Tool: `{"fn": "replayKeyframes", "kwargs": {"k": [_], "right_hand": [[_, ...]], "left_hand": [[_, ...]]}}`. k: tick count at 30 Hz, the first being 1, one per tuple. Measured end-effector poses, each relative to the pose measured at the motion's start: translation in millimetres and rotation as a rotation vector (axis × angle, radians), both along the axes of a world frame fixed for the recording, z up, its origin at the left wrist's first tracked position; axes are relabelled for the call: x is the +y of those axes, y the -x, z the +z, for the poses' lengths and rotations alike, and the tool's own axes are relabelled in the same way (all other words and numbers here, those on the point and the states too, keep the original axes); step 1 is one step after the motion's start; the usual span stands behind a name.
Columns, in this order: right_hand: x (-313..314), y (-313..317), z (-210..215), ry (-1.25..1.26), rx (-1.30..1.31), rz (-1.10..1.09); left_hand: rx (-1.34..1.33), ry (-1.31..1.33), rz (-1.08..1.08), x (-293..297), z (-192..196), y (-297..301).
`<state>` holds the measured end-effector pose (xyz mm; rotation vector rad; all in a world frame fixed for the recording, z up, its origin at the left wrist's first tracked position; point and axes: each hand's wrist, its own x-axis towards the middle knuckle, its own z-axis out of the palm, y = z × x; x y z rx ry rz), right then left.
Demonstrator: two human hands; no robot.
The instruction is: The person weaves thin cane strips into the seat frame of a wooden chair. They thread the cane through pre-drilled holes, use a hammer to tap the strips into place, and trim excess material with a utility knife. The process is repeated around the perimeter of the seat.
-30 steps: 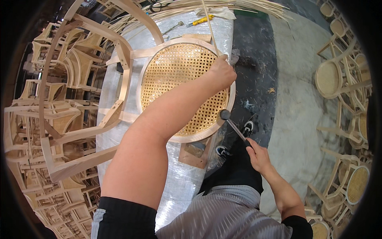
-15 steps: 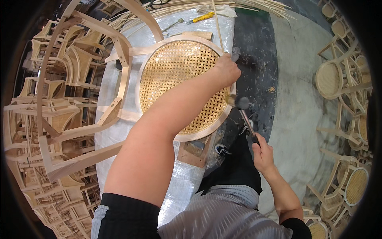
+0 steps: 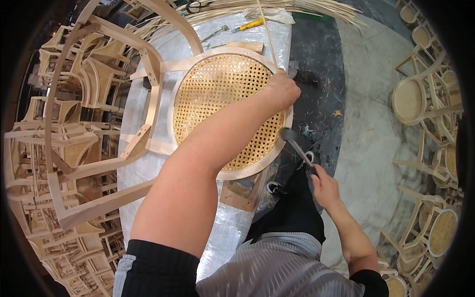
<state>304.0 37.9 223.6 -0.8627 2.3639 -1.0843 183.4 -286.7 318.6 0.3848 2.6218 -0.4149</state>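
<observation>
A round woven cane panel (image 3: 217,74) sits within a pale wooden ring (image 3: 173,111), part of a chair frame (image 3: 155,94) lying on the bench. My left arm reaches across the panel. Closed at the ring's far right edge, my left hand (image 3: 283,90) grips a long thin cane strip (image 3: 269,39), which runs up and away from it. My right hand (image 3: 325,188) is wrapped round the handle of a hammer (image 3: 297,144). The hammer's dark head is at the ring's lower right edge; whether it touches cannot be made out.
A yellow-handled tool (image 3: 251,24) and a slim metal tool (image 3: 216,32) lie on the plastic-covered bench (image 3: 208,237). Beyond them is a bundle of long cane strips (image 3: 326,7). Stacked chair frames (image 3: 69,133) crowd the left; cane chairs (image 3: 409,99) line the right. Scraps litter the dark mat (image 3: 316,64).
The hammer head has moved slightly left and down, onto or near the ring's edge. The cane strip's far end has tilted a little left. My left hand stays at almost the same place.
</observation>
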Motion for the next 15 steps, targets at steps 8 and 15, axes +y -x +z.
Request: {"fn": "replayKeyframes", "kwargs": {"k": [8, 15], "right_hand": [[-4, 6, -6, -0.080, -0.055, 0.027], [-7, 5, 15, 0.023, -0.206, -0.049]], "left_hand": [[0.080, 0.009, -0.075, -32, 17, 13], [0.157, 0.067, 0.004, -45, 10, 9]]}}
